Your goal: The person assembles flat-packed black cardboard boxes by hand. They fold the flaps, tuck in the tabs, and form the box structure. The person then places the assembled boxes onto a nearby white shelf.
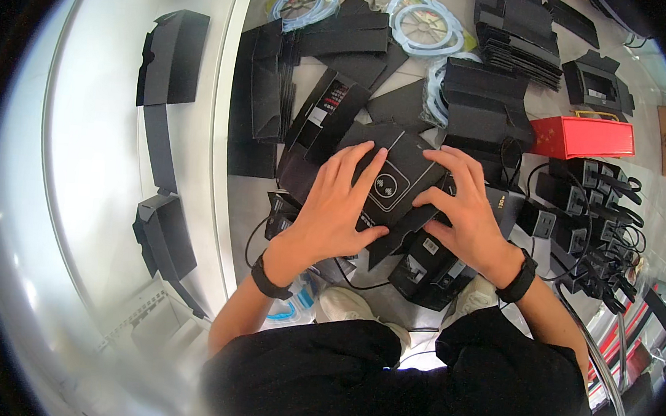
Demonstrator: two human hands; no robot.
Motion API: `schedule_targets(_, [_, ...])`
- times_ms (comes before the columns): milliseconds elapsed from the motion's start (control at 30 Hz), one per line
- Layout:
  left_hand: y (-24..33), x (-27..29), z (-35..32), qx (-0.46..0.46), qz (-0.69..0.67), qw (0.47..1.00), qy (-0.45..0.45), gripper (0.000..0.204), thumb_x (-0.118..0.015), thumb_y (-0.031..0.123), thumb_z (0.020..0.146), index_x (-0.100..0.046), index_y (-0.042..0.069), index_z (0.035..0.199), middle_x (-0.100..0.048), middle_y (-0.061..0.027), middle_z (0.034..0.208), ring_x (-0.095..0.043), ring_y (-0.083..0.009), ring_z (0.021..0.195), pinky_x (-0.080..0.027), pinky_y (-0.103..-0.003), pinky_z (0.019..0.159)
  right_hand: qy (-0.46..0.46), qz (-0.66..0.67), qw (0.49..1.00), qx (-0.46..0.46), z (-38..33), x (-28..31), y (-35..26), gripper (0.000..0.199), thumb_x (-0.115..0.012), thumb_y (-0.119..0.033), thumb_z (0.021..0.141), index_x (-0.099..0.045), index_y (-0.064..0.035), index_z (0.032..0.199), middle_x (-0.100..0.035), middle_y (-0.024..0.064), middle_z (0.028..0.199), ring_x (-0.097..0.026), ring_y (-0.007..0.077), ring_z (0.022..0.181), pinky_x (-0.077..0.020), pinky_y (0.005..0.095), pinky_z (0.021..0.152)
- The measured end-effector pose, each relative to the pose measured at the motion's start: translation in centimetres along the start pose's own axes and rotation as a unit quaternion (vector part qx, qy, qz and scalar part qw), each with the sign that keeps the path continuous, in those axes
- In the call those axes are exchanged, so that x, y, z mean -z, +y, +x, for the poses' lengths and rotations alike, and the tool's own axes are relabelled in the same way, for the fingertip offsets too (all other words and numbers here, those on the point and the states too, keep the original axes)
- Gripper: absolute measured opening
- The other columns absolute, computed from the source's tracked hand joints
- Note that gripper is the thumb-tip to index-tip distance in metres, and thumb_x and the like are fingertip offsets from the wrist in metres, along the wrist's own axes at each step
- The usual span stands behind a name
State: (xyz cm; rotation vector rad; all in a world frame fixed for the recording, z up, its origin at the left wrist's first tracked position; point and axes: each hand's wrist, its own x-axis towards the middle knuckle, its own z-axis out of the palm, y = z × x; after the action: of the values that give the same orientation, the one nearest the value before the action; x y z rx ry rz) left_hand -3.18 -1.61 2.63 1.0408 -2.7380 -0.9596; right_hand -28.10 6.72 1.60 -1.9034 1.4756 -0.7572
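Head view looks straight down on a person crouched over a floor strewn with black packaging. Both hands lie flat, palms down and fingers spread, on one black box [396,177] with a pale rounded-square outline and a small emblem printed on its top face. The left hand [333,212] covers the box's left side, its fingers pointing up and away toward the far edge and its thumb stretched to the right along the near edge. The right hand [462,208] presses on the right side, its fingertips reaching the upper right corner. Neither hand is clenched or closed around anything; they only bear down on the surface, and the box shows between them, just in front of the person's knees. Each wrist carries a dark band.

Under and around the box lie more black cartons and flat black card pieces [343,41], some folded, some open. Beyond them sit round pale blue coils [428,23] in clear wrap. To the right rests a red box [581,137], and near it a cluster of black power adapters [576,223] with tangled cords. On the left, a white curved surface [84,155] holds several black folded card shapes. White shoes [350,304] show beneath the wrists.
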Motion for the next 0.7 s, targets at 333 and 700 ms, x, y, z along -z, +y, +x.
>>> schedule_targets(333, [0.5, -0.9, 0.3, 0.068, -0.104, 0.992, -0.001, 0.127, -0.099, 0.019, 0.069, -0.021, 0.002, 0.168, -0.033, -0.0233, 0.155, -0.037, -0.0420, 0.144, -0.038, -0.050, 0.121, 0.034, 0.086, 0.994, -0.051, -0.5, -1.0, 0.5, 0.048, -0.082, 0.011, 0.067, -0.067, -0.0099, 0.107, -0.050, 0.0168, 0.150, -0.051, 0.0425, 0.136, -0.0521, 0.0470, 0.107])
schedule_targets(700, [-2.0, 1.7, 1.3, 0.276, -0.468, 0.834, -0.092, 0.045, -0.075, 0.019, 0.102, -0.052, 0.001, 0.135, -0.072, -0.0148, 0.125, -0.070, -0.0140, 0.099, -0.058, -0.032, 0.084, 0.021, 0.099, 0.993, -0.058, -1.1, -0.3, 2.3, 0.047, -0.063, 0.020, 0.074, -0.067, -0.0062, 0.114, -0.055, 0.0173, 0.136, -0.059, 0.0387, 0.129, -0.0531, 0.0427, 0.105])
